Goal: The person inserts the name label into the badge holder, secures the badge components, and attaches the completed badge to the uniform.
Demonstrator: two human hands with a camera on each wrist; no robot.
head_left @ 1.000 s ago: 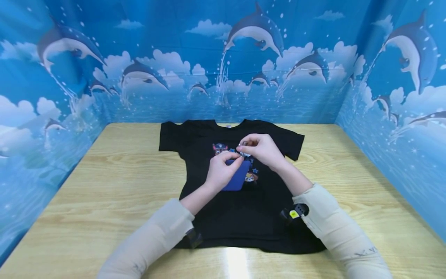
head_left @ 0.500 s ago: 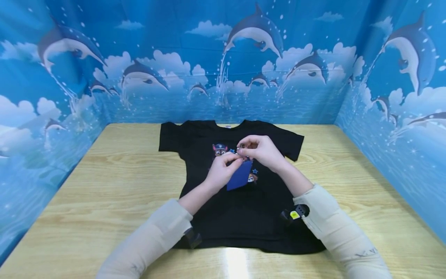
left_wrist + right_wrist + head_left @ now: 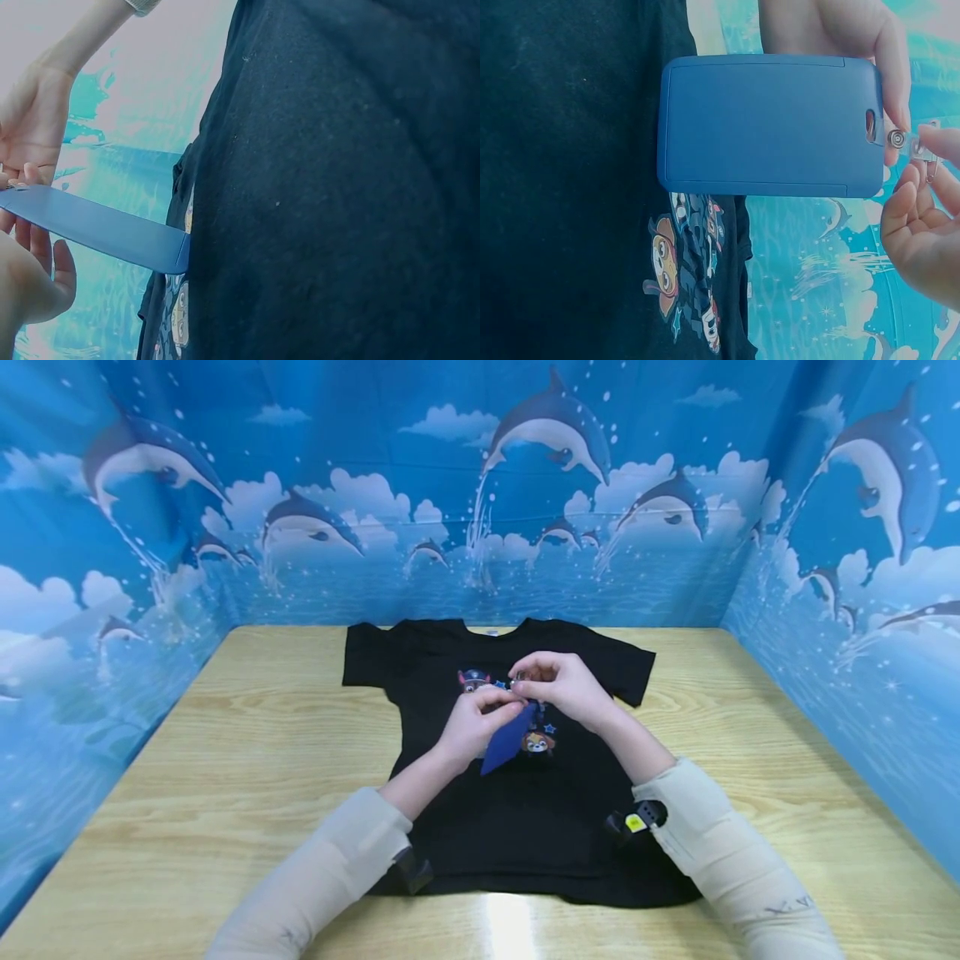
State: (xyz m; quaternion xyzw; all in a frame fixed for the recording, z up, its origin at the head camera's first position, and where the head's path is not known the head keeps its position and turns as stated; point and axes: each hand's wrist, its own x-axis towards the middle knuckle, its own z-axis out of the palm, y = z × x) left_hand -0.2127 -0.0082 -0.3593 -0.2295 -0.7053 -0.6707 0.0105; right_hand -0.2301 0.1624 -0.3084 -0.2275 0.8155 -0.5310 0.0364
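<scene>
A blue badge holder (image 3: 504, 742) hangs tilted above a black T-shirt (image 3: 517, 827). My left hand (image 3: 471, 724) pinches it at its top end, by the slot. In the right wrist view the back of the holder (image 3: 772, 127) shows flat, with a clear strap and metal snap (image 3: 898, 139) at its slot. My right hand (image 3: 922, 232) pinches the far end of that strap, where a small metal clip (image 3: 931, 171) with a thin wire shows. In the left wrist view the holder (image 3: 97, 229) appears narrow, with my right hand (image 3: 37, 124) beyond it.
The T-shirt lies spread on a wooden table (image 3: 247, 760), with cartoon dogs (image 3: 538, 742) printed on its chest. A blue dolphin curtain (image 3: 420, 560) encloses the back and sides. Black cameras (image 3: 412, 870) are strapped to both wrists.
The blue badge holder has swung and turned more edge-on, uncovering the printed dog at the right. Both hands stay nearly in place, with small finger movements at the strap.
</scene>
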